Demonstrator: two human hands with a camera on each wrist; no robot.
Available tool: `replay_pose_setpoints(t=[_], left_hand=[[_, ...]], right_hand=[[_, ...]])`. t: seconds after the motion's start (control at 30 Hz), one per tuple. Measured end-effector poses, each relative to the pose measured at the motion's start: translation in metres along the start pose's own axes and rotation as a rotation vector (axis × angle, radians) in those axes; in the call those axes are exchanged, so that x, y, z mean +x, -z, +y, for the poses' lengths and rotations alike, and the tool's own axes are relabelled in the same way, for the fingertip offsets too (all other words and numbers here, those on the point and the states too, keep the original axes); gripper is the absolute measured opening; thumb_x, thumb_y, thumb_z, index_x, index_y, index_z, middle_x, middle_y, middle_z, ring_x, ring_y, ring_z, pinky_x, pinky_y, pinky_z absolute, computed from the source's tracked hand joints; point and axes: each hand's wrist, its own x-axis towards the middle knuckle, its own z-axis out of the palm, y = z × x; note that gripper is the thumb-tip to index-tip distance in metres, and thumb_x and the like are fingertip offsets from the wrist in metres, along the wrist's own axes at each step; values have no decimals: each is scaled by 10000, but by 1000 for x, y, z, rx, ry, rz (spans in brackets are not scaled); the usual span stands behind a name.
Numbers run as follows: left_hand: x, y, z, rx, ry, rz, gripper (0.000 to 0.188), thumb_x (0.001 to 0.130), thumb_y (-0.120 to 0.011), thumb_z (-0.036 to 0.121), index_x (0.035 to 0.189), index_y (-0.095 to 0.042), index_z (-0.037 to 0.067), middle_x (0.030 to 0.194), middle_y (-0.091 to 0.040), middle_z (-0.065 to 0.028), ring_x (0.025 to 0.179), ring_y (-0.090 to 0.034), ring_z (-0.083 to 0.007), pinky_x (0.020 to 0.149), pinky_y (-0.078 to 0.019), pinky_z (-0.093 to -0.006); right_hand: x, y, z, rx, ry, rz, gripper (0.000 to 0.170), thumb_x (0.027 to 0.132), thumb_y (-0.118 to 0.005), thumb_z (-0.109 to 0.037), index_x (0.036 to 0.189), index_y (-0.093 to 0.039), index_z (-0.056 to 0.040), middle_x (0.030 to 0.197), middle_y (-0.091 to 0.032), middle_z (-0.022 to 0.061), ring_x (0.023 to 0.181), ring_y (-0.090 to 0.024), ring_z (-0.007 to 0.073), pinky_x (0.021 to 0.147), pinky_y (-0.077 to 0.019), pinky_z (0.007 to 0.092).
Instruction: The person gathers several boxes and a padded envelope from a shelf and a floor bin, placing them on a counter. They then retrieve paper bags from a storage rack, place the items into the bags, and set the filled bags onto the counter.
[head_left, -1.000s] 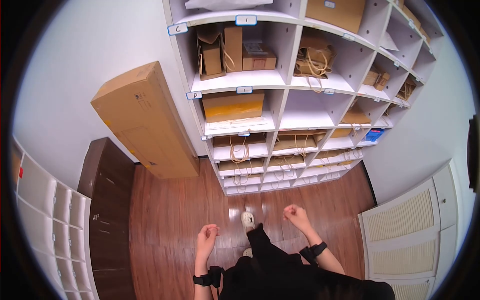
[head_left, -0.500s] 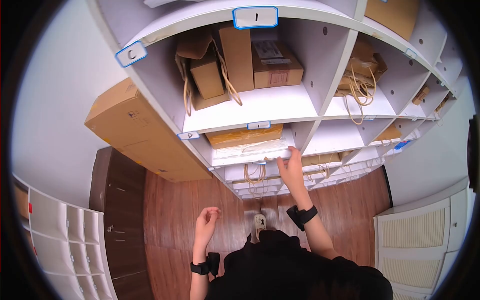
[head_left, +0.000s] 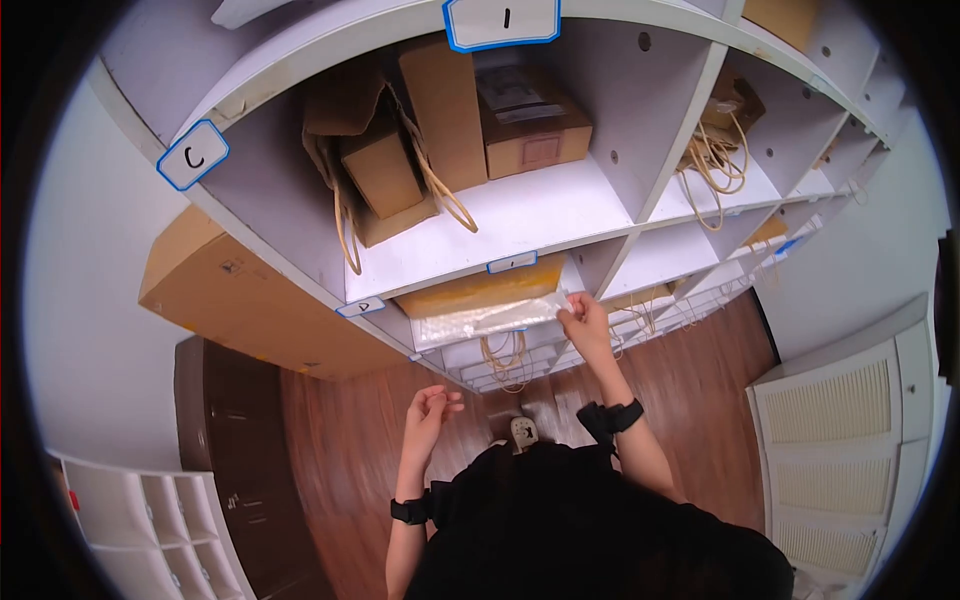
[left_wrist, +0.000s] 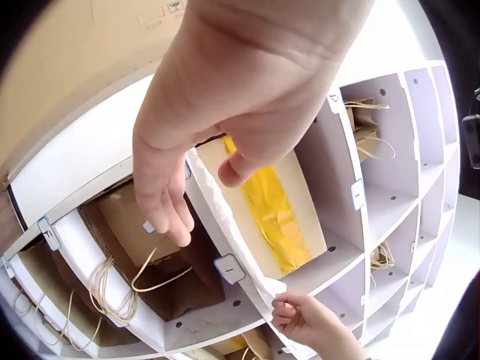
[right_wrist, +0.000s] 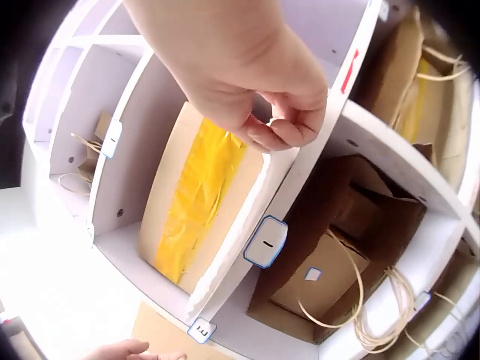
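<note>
Right hand (head_left: 590, 328) pinched the corner of the white packet (head_left: 485, 320) lying under the taped box (head_left: 480, 291), presumably because that corner was reachable; left hand (head_left: 425, 418), loosely open, held nothing.

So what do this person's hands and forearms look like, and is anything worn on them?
The left hand and right hand are bare, with no gloves or visible rings. Each wrist has a black strap, the left one and the right one, with a small black unit attached. The forearms are uncovered; the top is plain black.
</note>
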Motion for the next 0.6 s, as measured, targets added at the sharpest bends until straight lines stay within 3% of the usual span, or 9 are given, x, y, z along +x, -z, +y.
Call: replay_pose_setpoints(t=[0.1,0.23,0.33,0.37,0.4,0.47,0.5,0.57,0.6], left_hand=[[11,5,0,-193,72,-44,191,855,-438,132,999,-455,9,959,-558,-98,863,-560,-164,757,-443,-254],[18,5,1,-357,72,-140,218,792,-515,50,997,-455,5,974,-548,-94,877,-546,-158,772,-438,-241],[32,9,-4,-315,62,-200,279,727,-551,-29,990,-460,-4,988,-538,-90,887,-541,-166,768,-440,-254],[37,10,0,-266,59,-204,307,703,-555,-57,991,-460,-7,997,-535,-87,886,-540,-167,765,-441,-257],[44,13,3,-215,53,-210,335,680,-558,-86,991,-459,-10,1006,-531,-85,885,-540,-167,761,-442,-260],[53,24,-3,-332,-87,-301,321,724,-508,22,1032,-443,-39,1061,-505,-117,951,-510,-220,819,-410,-313],[56,28,-2,-455,-112,-377,331,744,-487,70,1049,-433,-46,1074,-497,-131,975,-496,-236,841,-395,-331],[70,40,-9,-661,-148,-521,446,807,-396,261,1125,-386,-51,1140,-449,-177,1074,-418,-286,922,-315,-393],[68,39,-1,-749,-68,-507,451,812,-392,272,1136,-380,-41,1155,-439,-171,1084,-409,-286,928,-307,-395]], right_hand=[[-39,21,-10,151,-138,-13,187,686,-548,-9,859,-476,0,601,-526,10,509,-461,62,461,-365,198],[-82,41,-15,264,-279,4,245,689,-564,-29,898,-439,-11,623,-516,19,528,-469,71,472,-381,201],[-92,36,2,-11,-92,87,279,683,-579,-61,916,-438,1,687,-520,47,546,-497,110,478,-392,216],[-98,34,-8,-310,-38,117,337,682,-581,-93,962,-431,20,756,-518,88,624,-524,163,557,-422,242],[-96,28,-12,-342,90,188,355,679,-585,-99,975,-431,24,764,-516,102,653,-527,177,599,-422,249],[-92,19,-18,-406,342,333,392,672,-592,-111,1000,-429,31,781,-514,129,711,-535,207,681,-421,263],[-91,15,-27,-190,156,334,338,738,-531,-147,1012,-458,37,863,-537,149,845,-521,205,775,-394,284],[-82,18,-36,121,8,308,369,788,-439,-273,1049,-467,-14,993,-513,102,897,-493,159,720,-389,296],[-76,20,-41,280,-58,291,399,813,-393,-336,1068,-471,-40,1058,-501,78,923,-479,137,693,-387,302]])
